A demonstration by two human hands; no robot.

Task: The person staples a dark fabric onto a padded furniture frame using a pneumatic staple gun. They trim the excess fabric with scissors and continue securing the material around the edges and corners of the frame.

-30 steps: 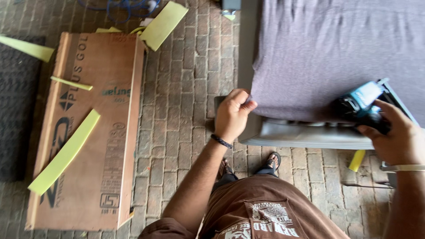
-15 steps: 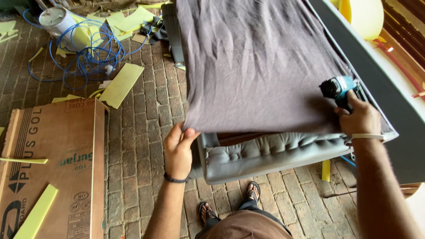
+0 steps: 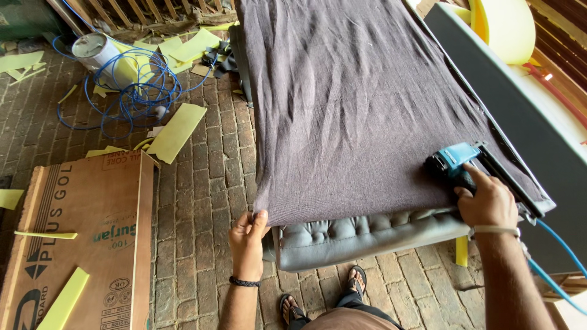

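Brick paving [image 3: 202, 183] fills the head view, a workshop floor littered with yellow foam offcuts [image 3: 176, 129]. At ten o'clock a coil of blue hose [image 3: 137, 91] loops round a pale tin [image 3: 95, 49]; at eight o'clock lies a flat brown cardboard sheet [image 3: 92, 238] with more foam strips on it.

From the centre up to twelve o'clock runs a long upholstered panel, its tufted grey cushion edge [image 3: 361, 235] facing the person, with a sheet of dark purple-grey cloth [image 3: 361, 104] spread over it. The cloth's long axis runs away from the person, from six towards twelve o'clock; its near hem lies crosswise, from seven to four o'clock.

The left hand [image 3: 247, 241] sits at the near left corner of the cloth, its grip narrow, thumb and fingers pinching the hem right where it hangs over the cushion corner. The right hand [image 3: 486, 201] is well apart from it at four o'clock, grip wrapped round a teal staple gun [image 3: 455, 164] whose nose rests on the cloth near the right edge; a blue air line [image 3: 559, 244] trails from it towards five o'clock. So the cloth lies up and to the right of the left hand, and up and to the left of the right hand, each hand at one end of the near hem.

At two o'clock a dark board [image 3: 520, 116] stands alongside, with yellow foam [image 3: 501, 24] behind it. Sandalled feet [image 3: 354, 284] show at six o'clock.
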